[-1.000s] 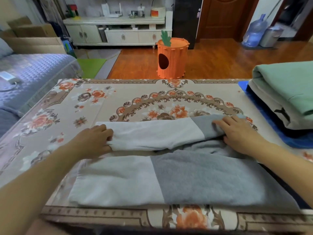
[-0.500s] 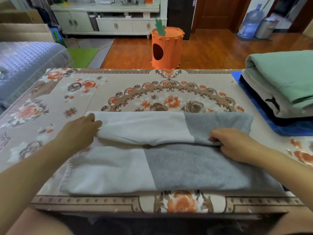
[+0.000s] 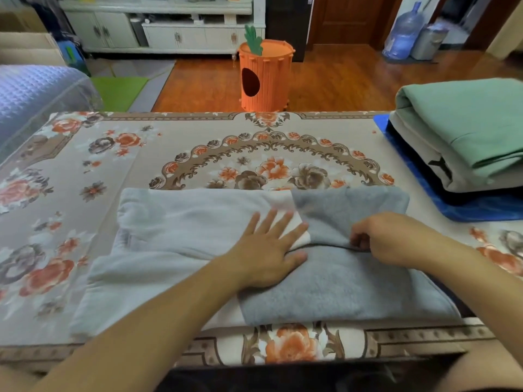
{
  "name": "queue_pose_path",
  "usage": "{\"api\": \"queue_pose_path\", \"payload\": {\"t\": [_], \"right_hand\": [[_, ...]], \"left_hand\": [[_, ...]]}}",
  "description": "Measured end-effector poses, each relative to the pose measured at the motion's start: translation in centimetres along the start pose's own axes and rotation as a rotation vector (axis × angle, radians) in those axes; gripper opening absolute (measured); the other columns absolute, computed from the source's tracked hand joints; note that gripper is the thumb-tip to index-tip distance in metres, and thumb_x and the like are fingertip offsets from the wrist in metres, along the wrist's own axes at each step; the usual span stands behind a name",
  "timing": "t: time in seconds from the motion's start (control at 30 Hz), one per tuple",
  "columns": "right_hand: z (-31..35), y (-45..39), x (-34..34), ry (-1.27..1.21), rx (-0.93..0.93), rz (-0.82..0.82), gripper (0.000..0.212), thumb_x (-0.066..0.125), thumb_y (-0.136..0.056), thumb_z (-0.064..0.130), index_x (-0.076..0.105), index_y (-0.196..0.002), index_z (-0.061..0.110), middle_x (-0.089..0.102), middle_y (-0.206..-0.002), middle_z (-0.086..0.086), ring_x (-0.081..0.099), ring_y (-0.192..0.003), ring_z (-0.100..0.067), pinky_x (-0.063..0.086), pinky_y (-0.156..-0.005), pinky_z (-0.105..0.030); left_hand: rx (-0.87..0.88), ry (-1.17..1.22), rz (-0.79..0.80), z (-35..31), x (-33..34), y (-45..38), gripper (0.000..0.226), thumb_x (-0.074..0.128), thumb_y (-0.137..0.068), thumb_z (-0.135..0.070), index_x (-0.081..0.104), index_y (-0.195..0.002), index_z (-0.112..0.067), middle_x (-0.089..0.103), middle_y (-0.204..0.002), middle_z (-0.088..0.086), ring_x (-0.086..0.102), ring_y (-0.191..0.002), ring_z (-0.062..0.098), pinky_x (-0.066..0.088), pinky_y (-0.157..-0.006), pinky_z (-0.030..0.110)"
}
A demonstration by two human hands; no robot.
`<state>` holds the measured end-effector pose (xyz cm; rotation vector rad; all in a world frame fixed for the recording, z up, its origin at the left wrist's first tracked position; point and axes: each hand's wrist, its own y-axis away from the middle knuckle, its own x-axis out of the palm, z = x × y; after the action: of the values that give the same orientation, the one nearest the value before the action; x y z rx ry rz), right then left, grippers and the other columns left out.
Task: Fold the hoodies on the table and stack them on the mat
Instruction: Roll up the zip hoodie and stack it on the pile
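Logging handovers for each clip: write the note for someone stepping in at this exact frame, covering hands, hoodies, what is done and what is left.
Left hand: open, flat on the white-and-grey fleece hoodie at its middle.
Right hand: pinches the grey fold edge.
Hoodie lies partly folded at the near edge of the floral-cloth table.
Done: green folded hoodie tops the stack on the blue mat, to the right.
Left: finish this fold, then place it on that stack.

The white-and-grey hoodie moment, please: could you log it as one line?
white-and-grey hoodie: half-folded | left hand: flat on it | right hand: pinching grey fold | blue mat: stack waiting
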<state>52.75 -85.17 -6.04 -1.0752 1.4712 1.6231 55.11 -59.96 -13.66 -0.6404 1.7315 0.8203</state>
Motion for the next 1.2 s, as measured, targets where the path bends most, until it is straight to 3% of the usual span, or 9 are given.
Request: {"api": "queue_pose_path", "payload": {"t": [0.13, 0.27, 0.37, 0.5, 0.63, 0.77, 0.87, 1.03, 1.2], "right_hand": [[1.3, -2.7, -0.8, -0.242, -0.006, -0.59, 0.045, 0.031, -0.097, 0.043, 0.058, -0.132, 0.034, 0.06, -0.134, 0.001, 0.051, -0.126, -0.025, 0.043, -0.105, -0.046], [0.4, -7.5, 0.7, -0.171, 0.205, -0.361, 0.052, 0.016, -0.104, 0.049, 0.036, -0.15, 0.034, 0.026, -0.163, -0.003, 0.015, -0.151, -0.03, 0.006, -0.122, -0.055], [-5.2, -8.9, 1.3, -0.286, 0.492, -0.284, 0.055, 0.017, -0.103, 0.05, 0.055, -0.134, 0.026, 0.053, -0.142, -0.015, 0.046, -0.129, -0.038, 0.032, -0.111, -0.054], [-7.5, -7.9, 1.0, -0.652, 0.396, -0.279, 0.053, 0.037, -0.102, 0.057, 0.068, -0.12, 0.019, 0.062, -0.125, -0.008, 0.055, -0.118, -0.032, 0.042, -0.097, -0.042], [-8.5, -8.7, 2.3, -0.387, 0.408, -0.585, 0.03, 0.049, -0.102, 0.036, 0.053, -0.081, 0.014, 0.063, -0.095, -0.015, 0.048, -0.082, -0.027, 0.034, -0.071, -0.036], [-7.4, -9.5, 1.4, -0.049, 0.473, -0.564, 0.028, 0.05, -0.1, 0.028, 0.064, -0.108, 0.005, 0.056, -0.108, -0.016, 0.049, -0.098, -0.034, 0.041, -0.084, -0.044], [-3.0, -9.0, -0.5, 0.01, 0.294, -0.855, 0.036, 0.047, -0.099, 0.029, 0.06, -0.127, 0.011, 0.051, -0.132, -0.019, 0.042, -0.121, -0.039, 0.032, -0.106, -0.052], [3.5, -8.4, 5.4, -0.142, 0.178, -0.327, 0.068, 0.011, -0.099, 0.063, 0.004, -0.16, 0.033, -0.003, -0.168, 0.0, -0.01, -0.153, -0.03, -0.007, -0.123, -0.052], [4.5, -8.2, 2.5, -0.073, 0.257, -0.25, 0.068, 0.022, -0.102, 0.055, 0.004, -0.16, 0.026, -0.011, -0.168, -0.004, -0.019, -0.151, -0.034, -0.01, -0.121, -0.056]], "left_hand": [[-0.021, -0.016, -0.016, 0.1, 1.4, -0.1, 0.067, 0.005, -0.097, -0.075, -0.013, -0.156, -0.05, -0.018, -0.168, -0.009, -0.028, -0.152, 0.019, -0.016, -0.122, 0.052], [-0.037, 0.0, -0.038, 0.2, 1.5, -0.1, 0.066, 0.005, -0.097, -0.075, -0.013, -0.156, -0.051, -0.018, -0.168, -0.01, -0.028, -0.151, 0.017, -0.017, -0.122, 0.053], [-0.031, 0.008, -0.042, 0.3, 1.6, -0.2, 0.066, 0.004, -0.097, -0.076, -0.014, -0.155, -0.052, -0.019, -0.168, -0.011, -0.028, -0.151, 0.016, -0.018, -0.121, 0.053], [-0.05, -0.008, -0.054, 0.2, 1.7, -0.3, 0.065, 0.003, -0.096, -0.077, -0.016, -0.154, -0.054, -0.019, -0.167, -0.012, -0.03, -0.15, 0.017, -0.02, -0.118, 0.059], [-0.086, -0.008, -0.057, -0.1, 1.7, -0.1, 0.062, 0.003, -0.094, -0.079, -0.019, -0.149, -0.061, -0.026, -0.165, -0.014, -0.038, -0.147, 0.023, -0.024, -0.113, 0.066], [-0.114, 0.009, 0.002, -0.3, 1.4, -0.5, 0.067, 0.004, -0.09, -0.084, -0.014, -0.15, -0.061, -0.024, -0.166, -0.013, -0.037, -0.147, 0.025, -0.022, -0.112, 0.068], [-0.124, 0.008, -0.008, -0.2, 1.5, -0.7, 0.069, 0.004, -0.089, -0.086, -0.012, -0.151, -0.06, -0.021, -0.167, -0.011, -0.035, -0.148, 0.026, -0.02, -0.112, 0.069], [-0.122, -0.005, 0.004, -0.6, 1.4, -0.4, 0.071, 0.003, -0.09, -0.084, -0.01, -0.154, -0.055, -0.02, -0.167, -0.01, -0.033, -0.15, 0.025, -0.02, -0.113, 0.067], [-0.186, 0.474, -0.156, 1.6, -3.0, 1.6, 0.053, 0.024, -0.106, -0.054, 0.037, -0.155, -0.036, 0.014, -0.169, -0.002, 0.009, -0.156, 0.019, 0.002, -0.124, 0.041]]}}
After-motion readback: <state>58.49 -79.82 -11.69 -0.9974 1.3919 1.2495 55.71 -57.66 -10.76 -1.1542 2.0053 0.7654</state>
